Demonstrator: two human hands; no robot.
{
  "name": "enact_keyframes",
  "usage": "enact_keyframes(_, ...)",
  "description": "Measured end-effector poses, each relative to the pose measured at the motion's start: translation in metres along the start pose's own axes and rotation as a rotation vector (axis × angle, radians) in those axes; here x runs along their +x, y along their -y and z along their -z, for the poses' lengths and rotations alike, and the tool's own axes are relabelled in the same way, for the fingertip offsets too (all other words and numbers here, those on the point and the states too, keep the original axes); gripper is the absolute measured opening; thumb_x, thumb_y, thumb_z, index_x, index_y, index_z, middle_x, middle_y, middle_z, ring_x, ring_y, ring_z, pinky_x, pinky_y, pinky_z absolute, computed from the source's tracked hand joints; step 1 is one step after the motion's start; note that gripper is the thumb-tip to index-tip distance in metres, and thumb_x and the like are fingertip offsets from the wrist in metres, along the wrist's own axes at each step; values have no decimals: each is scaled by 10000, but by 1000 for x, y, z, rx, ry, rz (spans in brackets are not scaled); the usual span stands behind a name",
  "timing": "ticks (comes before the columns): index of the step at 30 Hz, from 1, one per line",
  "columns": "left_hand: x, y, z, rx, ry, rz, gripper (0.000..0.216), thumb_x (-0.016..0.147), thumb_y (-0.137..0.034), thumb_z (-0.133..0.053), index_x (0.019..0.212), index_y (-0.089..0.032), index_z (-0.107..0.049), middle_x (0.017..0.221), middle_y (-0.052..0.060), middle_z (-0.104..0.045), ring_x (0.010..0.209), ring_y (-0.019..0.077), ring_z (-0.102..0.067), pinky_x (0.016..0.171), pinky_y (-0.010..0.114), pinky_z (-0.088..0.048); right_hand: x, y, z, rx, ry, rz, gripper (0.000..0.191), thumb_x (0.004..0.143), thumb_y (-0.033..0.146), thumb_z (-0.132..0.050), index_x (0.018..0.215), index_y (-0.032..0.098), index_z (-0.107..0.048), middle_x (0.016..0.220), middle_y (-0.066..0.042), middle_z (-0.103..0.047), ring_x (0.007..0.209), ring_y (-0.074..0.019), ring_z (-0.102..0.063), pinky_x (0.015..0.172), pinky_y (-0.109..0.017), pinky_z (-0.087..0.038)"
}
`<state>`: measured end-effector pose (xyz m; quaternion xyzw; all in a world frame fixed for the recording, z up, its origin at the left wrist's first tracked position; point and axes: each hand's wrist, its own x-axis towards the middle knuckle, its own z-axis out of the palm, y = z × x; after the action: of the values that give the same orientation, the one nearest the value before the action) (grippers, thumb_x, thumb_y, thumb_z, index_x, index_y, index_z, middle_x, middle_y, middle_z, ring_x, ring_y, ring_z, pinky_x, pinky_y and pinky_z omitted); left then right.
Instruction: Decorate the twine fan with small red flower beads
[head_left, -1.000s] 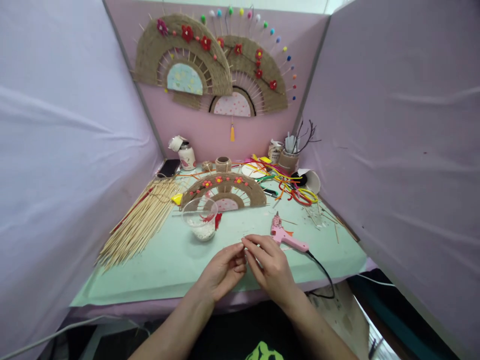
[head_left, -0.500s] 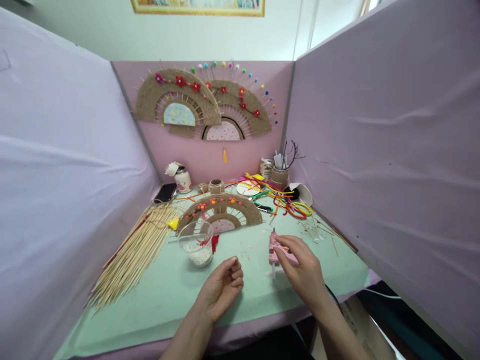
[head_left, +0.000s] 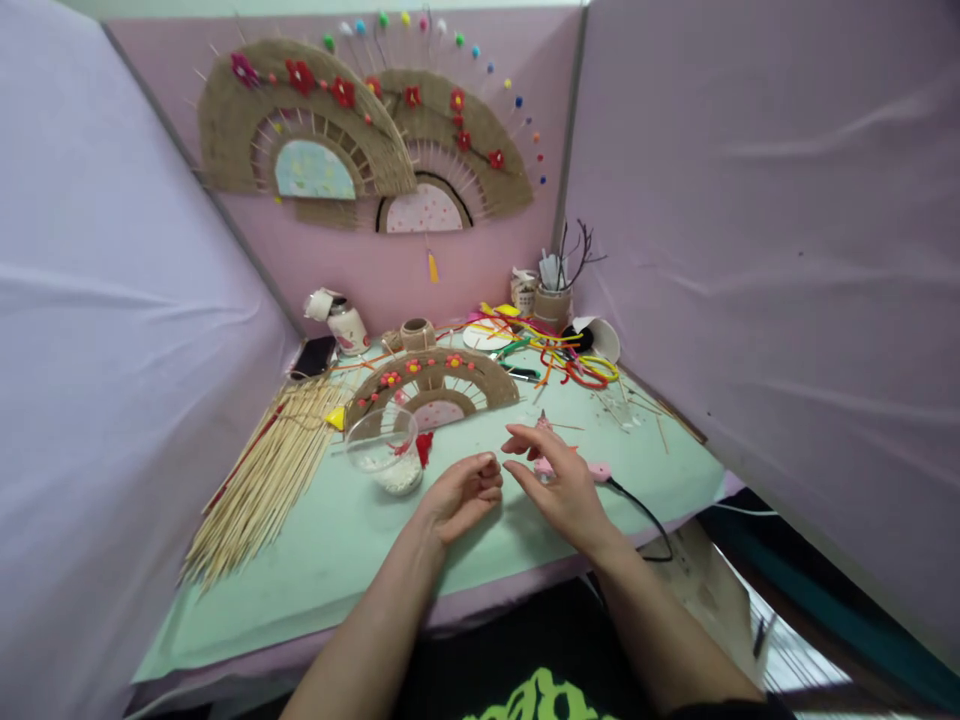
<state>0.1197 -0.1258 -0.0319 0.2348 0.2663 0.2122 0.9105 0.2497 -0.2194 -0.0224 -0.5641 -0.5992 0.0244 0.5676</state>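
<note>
My left hand (head_left: 461, 495) hovers low over the green table mat (head_left: 337, 540), its fingers curled and thumb against the fingertips; whatever it pinches is too small to make out. Just to its right, my right hand (head_left: 559, 485) has its fingers spread apart and holds nothing. It is in front of a pink glue gun (head_left: 596, 468) lying on the mat, whose black cord (head_left: 645, 520) runs off the table's front edge. A clear bowl (head_left: 382, 455) with white bits and a red piece stands left of my hands. Behind it lies a woven half-round fan (head_left: 431, 378) with small red flowers.
A bundle of bamboo sticks (head_left: 262, 470) lies fanned out at the left. Coloured pipe cleaners (head_left: 562, 355), a twig-filled cup (head_left: 553, 300), a jar (head_left: 346, 322) and a phone (head_left: 313, 355) crowd the back. Two finished fans (head_left: 360, 130) hang on the pink wall. Cloth screens close both sides.
My right hand left my left hand, reached to the glue gun, then drew back beside my left hand with fingers spread. The view swung up and down again.
</note>
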Motion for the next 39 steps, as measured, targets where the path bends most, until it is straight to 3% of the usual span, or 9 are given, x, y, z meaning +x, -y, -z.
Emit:
enact_keyframes(18, 2, 10, 8, 139, 40, -24, 229, 659, -231, -813, 737, -104, -638, 654, -13, -483, 602, 62, -431, 533, 184, -334, -8, -2, -13, -88, -6, 135, 467, 894, 111, -534, 1325, 274, -461, 935, -32, -679, 877, -187, -629, 815, -372, -512)
enact_keyframes(21, 2, 8, 7, 64, 26, -9, 220, 662, -190, -803, 717, -105, -608, 639, -27, -454, 569, 48, -396, 491, 165, -303, -6, -5, -5, -102, -47, 78, 428, 892, 166, -565, 1300, 264, -480, 972, -37, -682, 858, -181, -628, 801, -359, -519)
enact_keyframes(24, 2, 6, 6, -31, 37, 13, 221, 670, -141, -782, 694, -106, -566, 628, -42, -418, 536, 33, -356, 454, 148, -268, -2, -12, 20, -221, -86, -11, 304, 891, 224, -580, 1193, 228, -552, 991, -56, -676, 874, -195, -617, 790, -355, -513)
enact_keyframes(27, 2, 3, 6, -95, 60, 17, 212, 698, -113, -746, 682, -114, -534, 629, -46, -398, 523, 31, -340, 446, 147, -272, 0, -24, 48, -451, 86, -115, 184, 878, 229, -575, 1055, 195, -612, 1007, -86, -664, 962, -254, -590, 859, -409, -479)
enact_keyframes(31, 2, 0, 8, -144, 44, 27, 192, 726, -91, -710, 683, -119, -525, 633, -44, -393, 521, 36, -343, 439, 150, -279, -5, -40, 65, -621, 334, -259, 230, 835, 240, -605, 1049, 162, -629, 1053, -127, -624, 1006, -299, -550, 888, -427, -454)
enact_keyframes(39, 5, -1, 11, -188, 6, 25, 150, 754, -77, -675, 708, -114, -537, 633, -41, -385, 522, 40, -354, 441, 153, -289, -8, -58, 61, -608, 459, -412, 237, 803, 292, -644, 1011, 178, -645, 1035, -109, -585, 1005, -284, -505, 870, -367, -424)
